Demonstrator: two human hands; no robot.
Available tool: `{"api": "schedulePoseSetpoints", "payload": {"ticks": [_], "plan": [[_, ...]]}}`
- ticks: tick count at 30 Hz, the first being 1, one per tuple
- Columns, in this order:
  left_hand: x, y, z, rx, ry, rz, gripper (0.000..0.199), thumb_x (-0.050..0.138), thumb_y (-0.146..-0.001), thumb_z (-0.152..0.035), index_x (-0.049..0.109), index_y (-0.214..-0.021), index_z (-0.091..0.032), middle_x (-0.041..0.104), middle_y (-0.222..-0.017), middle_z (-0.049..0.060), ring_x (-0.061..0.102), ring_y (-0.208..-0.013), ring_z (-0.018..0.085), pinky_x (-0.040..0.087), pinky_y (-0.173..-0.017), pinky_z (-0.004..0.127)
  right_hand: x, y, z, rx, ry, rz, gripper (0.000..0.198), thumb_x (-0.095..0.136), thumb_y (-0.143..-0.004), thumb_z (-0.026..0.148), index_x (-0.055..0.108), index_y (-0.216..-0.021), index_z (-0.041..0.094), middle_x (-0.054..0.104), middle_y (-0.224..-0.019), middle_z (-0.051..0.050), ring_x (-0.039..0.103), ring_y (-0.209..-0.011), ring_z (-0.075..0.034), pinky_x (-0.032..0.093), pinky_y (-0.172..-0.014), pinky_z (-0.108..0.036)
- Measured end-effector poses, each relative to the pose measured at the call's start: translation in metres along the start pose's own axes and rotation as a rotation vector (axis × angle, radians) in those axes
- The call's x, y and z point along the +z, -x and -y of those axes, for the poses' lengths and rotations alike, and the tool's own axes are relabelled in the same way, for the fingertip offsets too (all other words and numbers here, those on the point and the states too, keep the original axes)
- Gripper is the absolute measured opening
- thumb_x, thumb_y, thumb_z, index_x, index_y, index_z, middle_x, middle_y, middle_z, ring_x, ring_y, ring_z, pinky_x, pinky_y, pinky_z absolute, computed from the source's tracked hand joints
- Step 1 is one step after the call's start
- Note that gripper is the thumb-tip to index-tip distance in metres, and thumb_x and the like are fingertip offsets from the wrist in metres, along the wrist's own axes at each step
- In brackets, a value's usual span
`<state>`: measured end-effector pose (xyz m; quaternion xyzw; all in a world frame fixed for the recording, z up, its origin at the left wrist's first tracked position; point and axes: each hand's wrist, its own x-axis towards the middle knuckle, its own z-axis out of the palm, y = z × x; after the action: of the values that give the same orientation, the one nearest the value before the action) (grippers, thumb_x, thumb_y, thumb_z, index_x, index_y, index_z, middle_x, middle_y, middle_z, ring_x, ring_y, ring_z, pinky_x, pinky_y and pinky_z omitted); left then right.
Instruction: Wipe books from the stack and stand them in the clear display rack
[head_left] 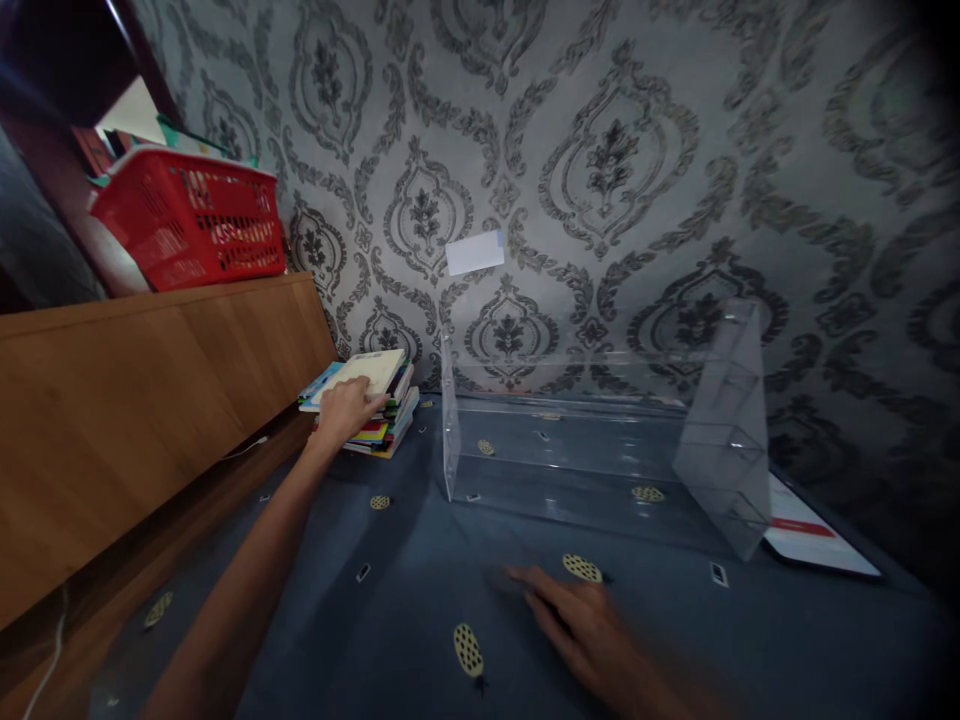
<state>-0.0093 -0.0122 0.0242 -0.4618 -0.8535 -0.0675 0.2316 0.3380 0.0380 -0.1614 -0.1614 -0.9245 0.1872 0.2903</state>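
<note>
My left hand (346,410) is stretched out to a stack of books (382,430) near the wall. Its fingers lie over the near edge of the cream-covered top book (375,370), with the thumb along the side, closed on that book; part of the grip is hidden. Other books with coloured edges lie flat below it. My right hand (581,620), a little blurred, is low over the dark blue sheet (420,600), fingers stretched out and nothing in them. Beyond it stands a clear plastic rack (724,440) with see-through shelves.
A tablet-like device (817,530) with a lit screen lies partly behind the rack's right side. At the left, a red basket (210,220) sits on a wooden ledge (172,370). A white paper (475,253) is on the patterned wall (585,110). A white cable (52,650) runs at lower left.
</note>
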Motion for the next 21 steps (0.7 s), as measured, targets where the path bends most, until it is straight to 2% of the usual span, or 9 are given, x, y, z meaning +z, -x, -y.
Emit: {"api": "schedulePoseSetpoints", "payload": {"ticks": [6, 11, 14, 16, 18, 21], "plan": [[-0.005, -0.008, -0.009, -0.048, -0.05, 0.041, 0.052, 0.034, -0.101, -0.049, 0.075, -0.103, -0.016, 0.075, -0.107, 0.018, 0.069, -0.103, 0.031, 0.049, -0.084, 0.035, -0.002, -0.003, 0.003, -0.03, -0.032, 0.0, 0.036, 0.039, -0.102, 0.026, 0.072, -0.116, 0.025, 0.079, -0.092, -0.005, 0.074, -0.072, -0.018, 0.059, -0.069, -0.029], [-0.015, -0.009, -0.01, -0.093, -0.097, -0.004, 0.05, 0.03, -0.103, -0.043, 0.072, -0.108, -0.016, 0.074, -0.108, 0.019, 0.069, -0.103, 0.034, 0.049, -0.081, 0.037, -0.005, -0.002, 0.006, -0.031, -0.031, -0.009, 0.038, 0.037, -0.102, 0.028, 0.072, -0.119, 0.027, 0.079, -0.097, -0.005, 0.075, -0.08, -0.019, 0.061, -0.075, -0.031], [-0.019, -0.004, -0.004, -0.17, -0.073, -0.075, 0.048, 0.028, -0.104, -0.045, 0.067, -0.113, -0.018, 0.074, -0.104, 0.017, 0.07, -0.099, 0.033, 0.047, -0.077, 0.036, -0.007, -0.003, 0.008, -0.008, -0.041, 0.016, 0.039, 0.037, -0.102, 0.028, 0.072, -0.118, 0.028, 0.079, -0.093, -0.005, 0.074, -0.077, -0.019, 0.061, -0.074, -0.03], [-0.019, 0.002, 0.003, -0.174, -0.041, -0.137, 0.047, 0.027, -0.105, -0.046, 0.065, -0.112, -0.02, 0.074, -0.104, 0.014, 0.07, -0.097, 0.031, 0.046, -0.077, 0.034, -0.007, -0.003, 0.007, -0.011, -0.051, 0.024, 0.039, 0.037, -0.101, 0.027, 0.072, -0.118, 0.028, 0.079, -0.094, -0.005, 0.074, -0.077, -0.019, 0.061, -0.074, -0.03], [-0.014, 0.008, 0.011, -0.098, 0.008, -0.174, 0.043, 0.03, -0.104, -0.047, 0.064, -0.111, -0.02, 0.074, -0.105, 0.012, 0.07, -0.098, 0.028, 0.046, -0.08, 0.032, -0.004, -0.003, 0.005, -0.012, -0.052, 0.007, 0.038, 0.038, -0.101, 0.027, 0.072, -0.118, 0.026, 0.079, -0.098, -0.005, 0.075, -0.08, -0.019, 0.061, -0.074, -0.03], [0.001, 0.016, 0.023, 0.14, 0.07, -0.162, 0.041, 0.043, -0.101, -0.049, 0.06, -0.121, -0.018, 0.071, -0.119, 0.012, 0.065, -0.113, 0.026, 0.045, -0.095, 0.032, 0.001, -0.001, 0.0, -0.018, -0.039, 0.011, 0.038, 0.039, -0.101, 0.027, 0.071, -0.119, 0.024, 0.079, -0.101, -0.006, 0.075, -0.082, -0.02, 0.061, -0.075, -0.031]]}}
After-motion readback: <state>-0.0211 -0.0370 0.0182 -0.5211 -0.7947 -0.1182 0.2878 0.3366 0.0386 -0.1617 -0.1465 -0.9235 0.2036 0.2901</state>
